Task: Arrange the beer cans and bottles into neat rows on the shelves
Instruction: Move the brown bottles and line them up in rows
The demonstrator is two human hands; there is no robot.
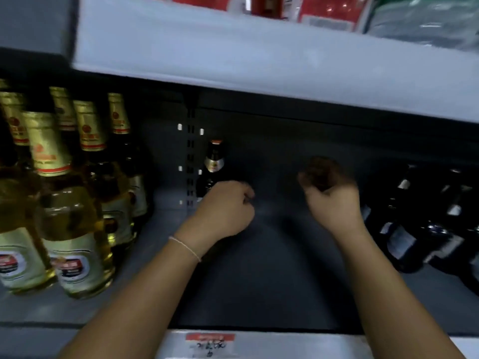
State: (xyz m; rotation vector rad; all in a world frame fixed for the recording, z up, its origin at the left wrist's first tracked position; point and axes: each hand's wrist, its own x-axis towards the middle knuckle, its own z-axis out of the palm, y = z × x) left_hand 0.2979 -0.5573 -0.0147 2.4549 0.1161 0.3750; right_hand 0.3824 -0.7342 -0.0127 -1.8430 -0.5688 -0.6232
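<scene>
Dim grey shelf [259,281], slotted back panel [190,161] (dark), white shelf above [233,55]

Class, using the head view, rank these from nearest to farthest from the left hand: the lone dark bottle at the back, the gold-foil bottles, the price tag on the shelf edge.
1. Lone dark bottle: just behind the left hand.
2. Gold-foil bottles: off to the left.
3. Price tag: on the front shelf edge, below the forearm.

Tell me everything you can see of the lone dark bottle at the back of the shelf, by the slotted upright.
The lone dark bottle stands upright near the shelf's back wall, just right of the slotted upright. It looks like dark glass with a reddish cap and a gold-and-red neck label. Its lower body is hidden behind the left hand, whose fingers are curled; whether they touch the bottle cannot be told. No other bottle stands beside it.
</scene>
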